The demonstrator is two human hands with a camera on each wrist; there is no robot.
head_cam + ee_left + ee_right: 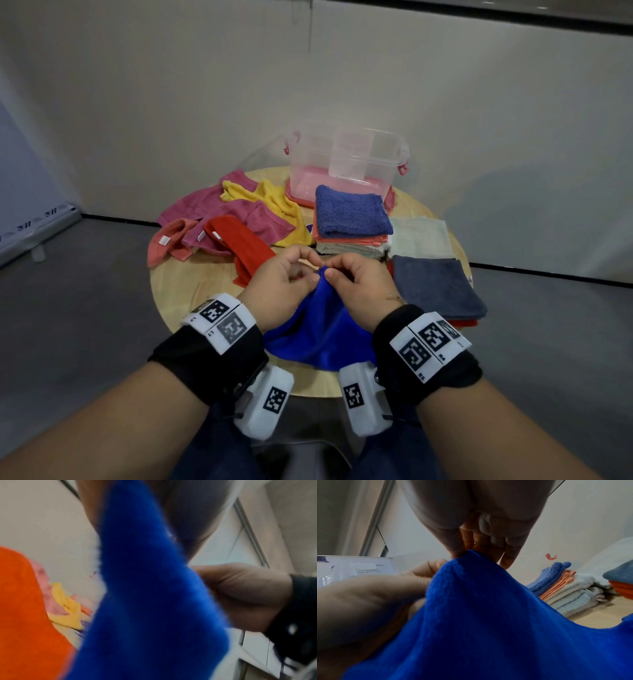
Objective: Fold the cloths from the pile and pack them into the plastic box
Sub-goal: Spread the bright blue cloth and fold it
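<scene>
A bright blue cloth (pixel 320 329) hangs between my two hands above the near part of the round wooden table (pixel 191 287). My left hand (pixel 287 277) and right hand (pixel 346 275) both pinch its top corner, close together. The blue cloth (pixel 150 601) fills the left wrist view, and the same cloth (pixel 488 622) fills the right wrist view, where the right hand's fingers (pixel 458 547) pinch its tip. An unfolded pile (pixel 233 219) of pink, yellow and red cloths lies at the table's left. The clear plastic box (pixel 346 164) with pink latches stands at the back.
A stack of folded cloths (pixel 349 219) topped by a purple-blue one sits in front of the box. At the right lie a pale green folded cloth (pixel 421 236) and a grey-blue one (pixel 435 287) over a red one. Grey floor surrounds the table.
</scene>
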